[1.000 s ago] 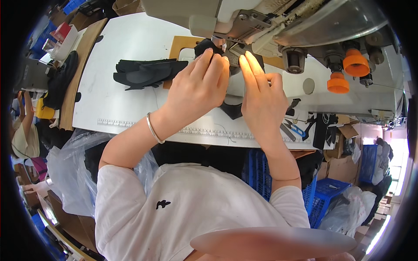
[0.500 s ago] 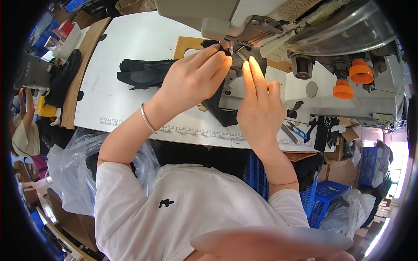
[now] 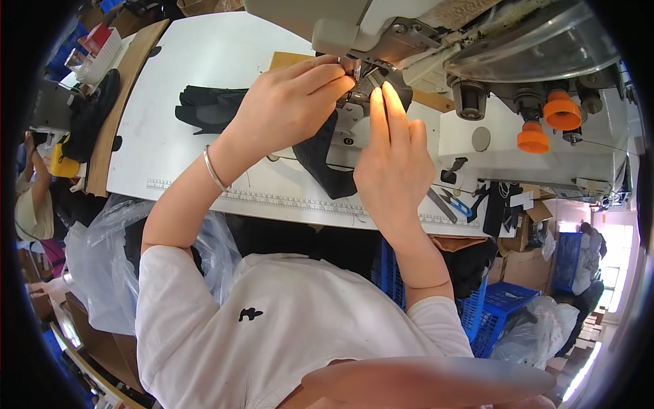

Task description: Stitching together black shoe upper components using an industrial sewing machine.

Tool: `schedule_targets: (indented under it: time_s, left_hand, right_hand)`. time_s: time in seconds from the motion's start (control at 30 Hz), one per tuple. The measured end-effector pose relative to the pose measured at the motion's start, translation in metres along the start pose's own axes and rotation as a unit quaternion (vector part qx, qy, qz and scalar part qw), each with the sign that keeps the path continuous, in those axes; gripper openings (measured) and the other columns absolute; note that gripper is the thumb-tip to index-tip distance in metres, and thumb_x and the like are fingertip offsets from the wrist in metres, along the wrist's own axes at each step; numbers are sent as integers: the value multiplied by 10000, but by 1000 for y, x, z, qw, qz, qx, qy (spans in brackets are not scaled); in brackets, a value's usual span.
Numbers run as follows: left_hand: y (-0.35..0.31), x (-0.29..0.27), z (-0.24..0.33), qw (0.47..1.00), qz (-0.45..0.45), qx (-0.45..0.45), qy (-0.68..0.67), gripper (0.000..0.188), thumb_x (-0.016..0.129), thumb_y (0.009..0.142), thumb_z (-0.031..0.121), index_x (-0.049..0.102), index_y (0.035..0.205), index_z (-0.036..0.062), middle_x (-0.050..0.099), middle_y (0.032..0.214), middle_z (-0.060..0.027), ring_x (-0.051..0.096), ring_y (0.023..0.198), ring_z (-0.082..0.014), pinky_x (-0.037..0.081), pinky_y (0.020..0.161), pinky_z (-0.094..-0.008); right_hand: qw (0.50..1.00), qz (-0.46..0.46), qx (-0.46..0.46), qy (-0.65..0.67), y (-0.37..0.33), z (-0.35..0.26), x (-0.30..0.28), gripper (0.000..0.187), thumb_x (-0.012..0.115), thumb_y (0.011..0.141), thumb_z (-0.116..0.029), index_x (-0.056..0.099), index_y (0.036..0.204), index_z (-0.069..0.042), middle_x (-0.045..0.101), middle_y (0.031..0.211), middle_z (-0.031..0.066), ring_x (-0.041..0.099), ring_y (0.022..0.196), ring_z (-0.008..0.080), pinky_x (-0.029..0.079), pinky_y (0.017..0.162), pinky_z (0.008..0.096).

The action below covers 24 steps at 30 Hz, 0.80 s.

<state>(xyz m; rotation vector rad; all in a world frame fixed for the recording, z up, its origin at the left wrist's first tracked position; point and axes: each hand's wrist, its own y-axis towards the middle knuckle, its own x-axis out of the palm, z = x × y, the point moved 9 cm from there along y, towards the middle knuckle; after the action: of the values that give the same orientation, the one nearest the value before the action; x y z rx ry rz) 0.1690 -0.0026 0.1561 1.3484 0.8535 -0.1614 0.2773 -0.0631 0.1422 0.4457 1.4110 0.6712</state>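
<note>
A curved black fabric-like piece (image 3: 320,163) lies under the sewing machine's needle area (image 3: 355,68), its lower end bending toward the table's front. At the left of the presser foot, my left hand (image 3: 293,102) has its fingers closed together on this piece; the fingertips are partly hidden by the machine. My right hand (image 3: 395,157) lies just right of the needle, index and middle fingers stretched out flat and the others bent. Those two fingertips rest at the dark work surface beside the foot. Left of my left wrist sits a stack of similar black pieces (image 3: 208,108).
The machine head (image 3: 334,31) overhangs the white table (image 3: 163,143). A printed ruler strip (image 3: 272,200) runs along its front edge. Blue-handled scissors (image 3: 458,203) lie at the right. A black shoe (image 3: 92,119) and a white basket (image 3: 101,58) stand left. Blue crates (image 3: 501,307) are below right.
The curved black piece has shifted left and turned a little under the machine. My left hand has edged left with it. The right hand stays beside the foot, and the whole view has shifted slightly.
</note>
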Motion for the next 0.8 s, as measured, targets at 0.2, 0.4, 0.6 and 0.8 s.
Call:
schedule_targets:
  time_s: [0.2, 0.4, 0.6, 0.8]
  left_hand:
    - [-2, 1, -5, 1000, 3, -17, -10, 282, 731, 788, -8, 743, 1064, 48, 726, 1126, -70, 732, 1080, -263, 625, 840, -352]
    - [-1, 0, 1, 999, 31, -6, 24, 204, 747, 824, 50, 716, 1022, 86, 695, 1088, 6, 716, 1087, -184, 607, 761, -308]
    - [-1, 3, 0, 999, 30, -12, 26, 174, 737, 829, 48, 705, 996, 84, 700, 1102, 2, 717, 1082, -186, 606, 753, -308]
    - [0, 1, 0, 999, 23, -10, 26, 171, 737, 832, 51, 702, 997, 83, 706, 1127, -1, 717, 1082, -190, 607, 755, -309]
  right_hand:
    - [1000, 16, -2, 6, 4, 2, -2, 517, 671, 720, 3, 689, 1237, -10, 661, 1306, 42, 509, 778, 192, 473, 547, 261]
    - [999, 45, -1, 30, 6, 13, -4, 505, 681, 720, 1, 721, 1219, -62, 682, 1257, -24, 516, 765, 180, 480, 564, 263]
    - [999, 38, 1, 31, 6, 12, -2, 520, 688, 717, 4, 724, 1230, -70, 684, 1254, -34, 508, 768, 178, 475, 564, 265]
    - [999, 33, 8, 26, 5, 9, -4, 517, 685, 723, 0, 720, 1235, -60, 681, 1256, -26, 502, 761, 181, 476, 559, 268]
